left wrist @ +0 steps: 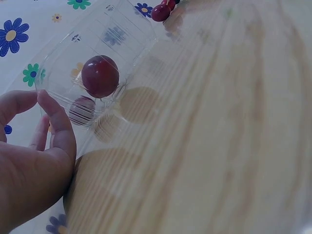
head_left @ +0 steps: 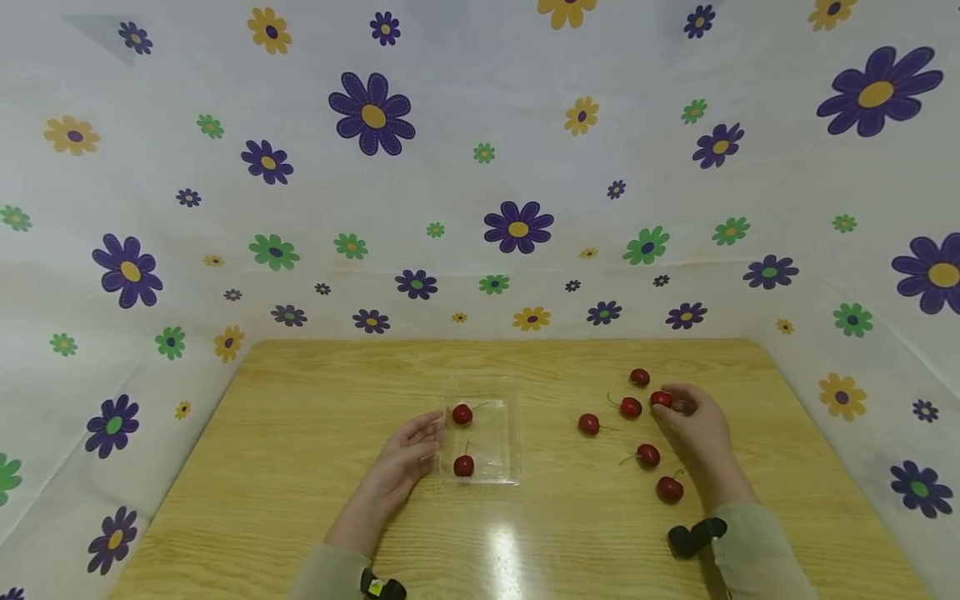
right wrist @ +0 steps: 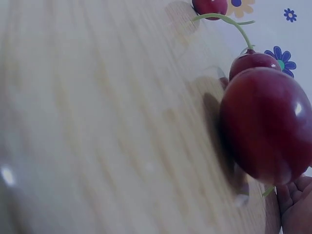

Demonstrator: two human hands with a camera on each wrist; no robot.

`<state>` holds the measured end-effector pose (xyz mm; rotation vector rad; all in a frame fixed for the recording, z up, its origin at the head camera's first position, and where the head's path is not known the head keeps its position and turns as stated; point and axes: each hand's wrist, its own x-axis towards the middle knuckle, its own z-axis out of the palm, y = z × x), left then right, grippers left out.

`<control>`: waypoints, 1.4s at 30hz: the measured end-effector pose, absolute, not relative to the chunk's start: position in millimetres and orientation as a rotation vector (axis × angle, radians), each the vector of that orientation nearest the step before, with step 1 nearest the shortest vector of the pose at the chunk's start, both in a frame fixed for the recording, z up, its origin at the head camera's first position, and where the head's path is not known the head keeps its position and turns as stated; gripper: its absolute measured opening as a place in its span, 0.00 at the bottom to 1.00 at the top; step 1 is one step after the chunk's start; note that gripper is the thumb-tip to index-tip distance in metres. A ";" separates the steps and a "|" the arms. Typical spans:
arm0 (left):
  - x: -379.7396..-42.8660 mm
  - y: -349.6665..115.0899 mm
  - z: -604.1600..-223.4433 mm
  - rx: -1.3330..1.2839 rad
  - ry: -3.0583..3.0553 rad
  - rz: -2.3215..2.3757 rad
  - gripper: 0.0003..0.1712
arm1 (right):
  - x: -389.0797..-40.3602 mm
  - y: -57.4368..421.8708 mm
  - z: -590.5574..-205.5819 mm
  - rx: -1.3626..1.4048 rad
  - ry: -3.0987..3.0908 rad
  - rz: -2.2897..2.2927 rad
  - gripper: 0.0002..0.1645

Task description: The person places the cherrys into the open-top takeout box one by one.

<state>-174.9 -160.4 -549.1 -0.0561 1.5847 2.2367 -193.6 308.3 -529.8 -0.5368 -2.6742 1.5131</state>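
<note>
A clear plastic tray [head_left: 517, 433] sits mid-table with two dark red cherries inside, an upper cherry [head_left: 462, 414] and a lower cherry [head_left: 463, 466], both with stems. My left hand [head_left: 397, 462] is at the tray's left side, fingers fairly straight and fingertips at its wall; the left wrist view shows the fingertips by the tray's rim [left wrist: 63, 100]. On the right, my right hand [head_left: 697, 421] pinches a cherry [head_left: 661, 400] between thumb and fingers. In the right wrist view a large near cherry [right wrist: 265, 124] covers most of that hand.
Several loose cherries lie around the right hand, among them a far cherry [head_left: 639, 377], a left cherry [head_left: 588, 424] and a near cherry [head_left: 670, 489]. The wooden table [head_left: 315, 400] is bordered by a white flower-print cloth [head_left: 450, 183] at the back and sides.
</note>
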 end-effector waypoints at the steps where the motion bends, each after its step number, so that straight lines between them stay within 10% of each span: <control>1: -174.9 -160.6 -549.0 -0.053 1.588 2.234 0.37 | -193.2 307.7 -529.9 -0.542 -2.667 1.522 0.30; 42: -176.0 -161.0 -551.3 -0.040 1.576 2.240 0.37 | -185.7 309.0 -523.6 -0.472 -2.707 1.461 0.29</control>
